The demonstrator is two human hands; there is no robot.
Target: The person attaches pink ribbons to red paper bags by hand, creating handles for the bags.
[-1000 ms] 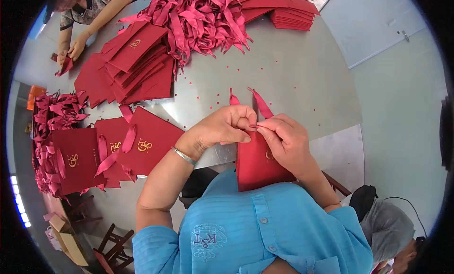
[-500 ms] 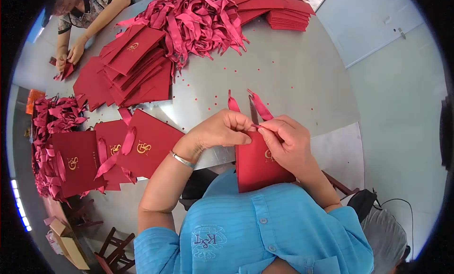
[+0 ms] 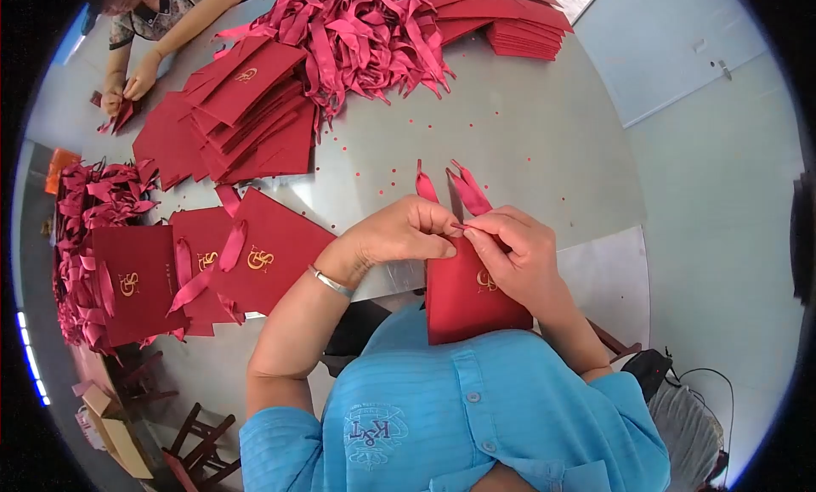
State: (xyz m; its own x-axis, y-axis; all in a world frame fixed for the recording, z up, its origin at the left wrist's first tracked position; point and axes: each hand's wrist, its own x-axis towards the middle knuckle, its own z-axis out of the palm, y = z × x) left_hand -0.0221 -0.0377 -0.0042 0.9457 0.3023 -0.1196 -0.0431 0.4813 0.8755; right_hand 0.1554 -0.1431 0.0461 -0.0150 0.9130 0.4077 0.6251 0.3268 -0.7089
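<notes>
A red paper bag point(image 3: 463, 309) with gold lettering stands against my blue shirt, between my two hands. My left hand point(image 3: 410, 230), with a bracelet at the wrist, pinches the bag at its top left edge. Between the thumb and forefinger of my right hand point(image 3: 517, 252) is the thin tip of a pink ribbon, held at the bag's top edge, close to my left fingertips. Beyond the hands, a pink ribbon point(image 3: 469, 193) and another ribbon end point(image 3: 425, 184) rise from the bag. My right hand partly covers the gold lettering.
Flat red bags point(image 3: 251, 101) are stacked at the back left, beside a heap of pink ribbons point(image 3: 365, 42). More bags point(image 3: 527, 33) lie behind. Ribboned bags point(image 3: 136, 301) rest at left. Red dots are scattered over the metal table point(image 3: 578, 152). Another person's hands point(image 3: 127, 88) work at the far left.
The view has shifted slightly. Both hands keep their pinch at the bag's top edge, with only tiny finger movement.
</notes>
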